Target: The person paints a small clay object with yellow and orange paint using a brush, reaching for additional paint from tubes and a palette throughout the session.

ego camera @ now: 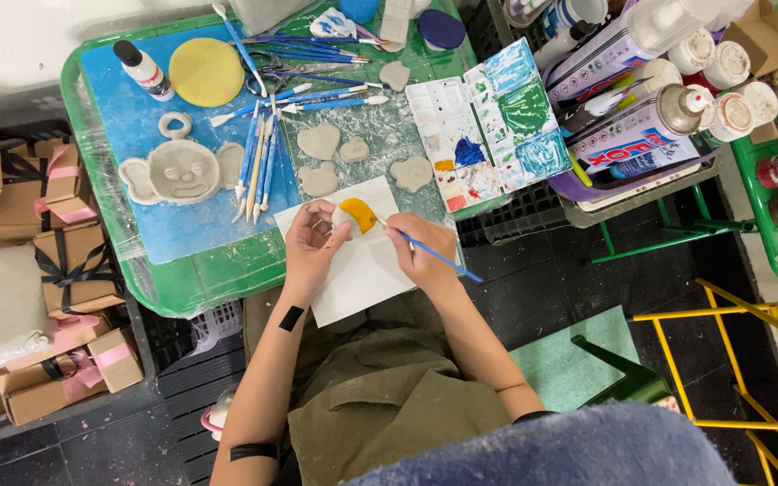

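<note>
My left hand [310, 245] holds a small clay piece [354, 216], white with a yellow-orange painted patch, above a white paper sheet [362, 274]. My right hand [423, 250] grips a thin blue-handled brush [434, 256], with its tip touching the clay piece. Both hands hover over the near edge of a small green table [227, 270]. Several unpainted heart-shaped clay pieces [319, 141] lie just beyond the paper on clear plastic wrap.
A clay face with big ears [182, 171] lies on a blue mat beside blue sculpting tools [258, 153]. A paint palette [488, 126] sits right, a yellow disc [205, 72] at the back. Large bottles [632, 99] fill a tray; gift boxes [74, 261] stack left.
</note>
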